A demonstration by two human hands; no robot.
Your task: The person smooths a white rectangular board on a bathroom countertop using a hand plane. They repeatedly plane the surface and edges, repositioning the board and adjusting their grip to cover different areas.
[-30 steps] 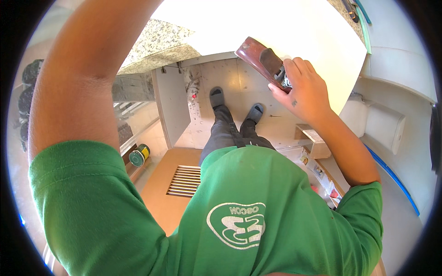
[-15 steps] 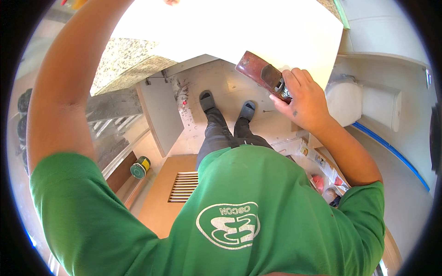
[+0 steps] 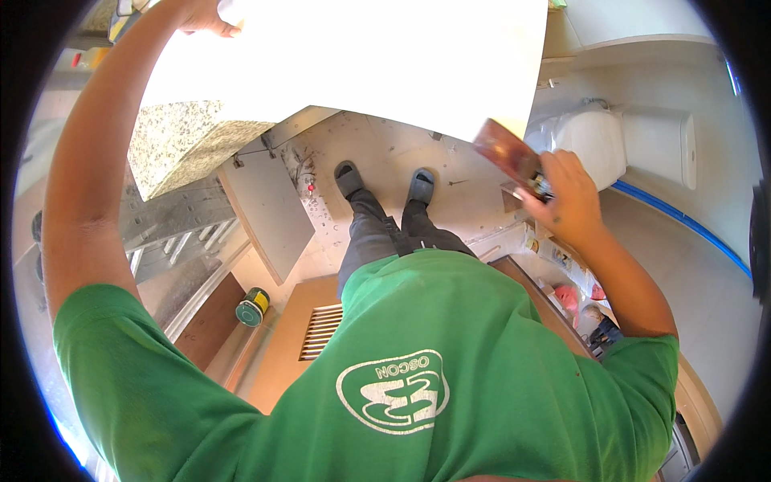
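A large white board (image 3: 361, 56), washed out by glare, lies across a speckled stone slab (image 3: 181, 140) in front of me. At the upper left my left hand (image 3: 205, 18) grips the board near its far left edge. The thumb lies over the white face, while the other fingers are partly cut off by the picture's top. My right hand (image 3: 570, 193) is closed round the rear of a reddish-brown wooden hand plane (image 3: 506, 149). The plane's front end overlaps the board's near right corner; I cannot tell whether they touch.
A white toilet (image 3: 590, 145) stands on the right, with a blue hose (image 3: 683, 217) along the wall. Below the slab hangs an open cabinet door (image 3: 269, 213). A green and yellow can (image 3: 252, 307) and a slatted wooden panel (image 3: 277, 345) are at the lower left.
The board has shifted left in view, and more of my left hand shows on it. The plane has moved right and slightly nearer, to the board's right corner.
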